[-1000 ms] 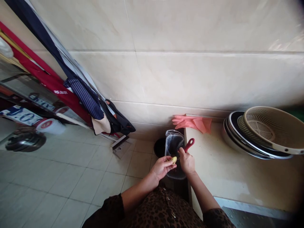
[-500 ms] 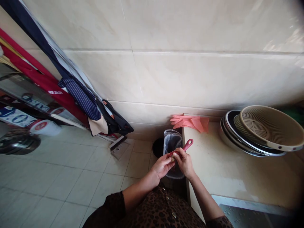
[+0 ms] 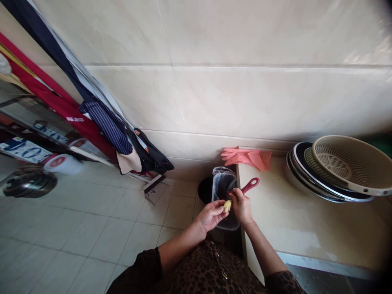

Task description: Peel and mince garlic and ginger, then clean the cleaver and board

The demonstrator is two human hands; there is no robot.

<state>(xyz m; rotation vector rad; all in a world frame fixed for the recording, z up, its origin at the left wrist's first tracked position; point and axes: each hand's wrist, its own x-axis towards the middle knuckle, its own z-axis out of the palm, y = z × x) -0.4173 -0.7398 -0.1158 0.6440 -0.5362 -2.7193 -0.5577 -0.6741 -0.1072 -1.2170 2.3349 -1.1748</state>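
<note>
My left hand (image 3: 210, 215) pinches a small pale yellow piece of food (image 3: 227, 205) between its fingertips. My right hand (image 3: 241, 205) is closed round a red-handled peeler (image 3: 248, 187), whose head rests against the food. Both hands hover above a small bin lined with a clear plastic bag (image 3: 223, 184), which stands on the floor beside the counter edge.
A beige counter (image 3: 294, 216) runs to the right with pink rubber gloves (image 3: 248, 157) at its back corner and a stack of basins topped by a beige colander (image 3: 343, 165). Folded umbrellas and cloths (image 3: 101, 122) lean on the tiled wall at left. A brush (image 3: 154, 185) lies on the floor.
My right hand has drawn the peeler back to the right, and the yellow piece shows again in my left fingertips. The view shifted slightly.
</note>
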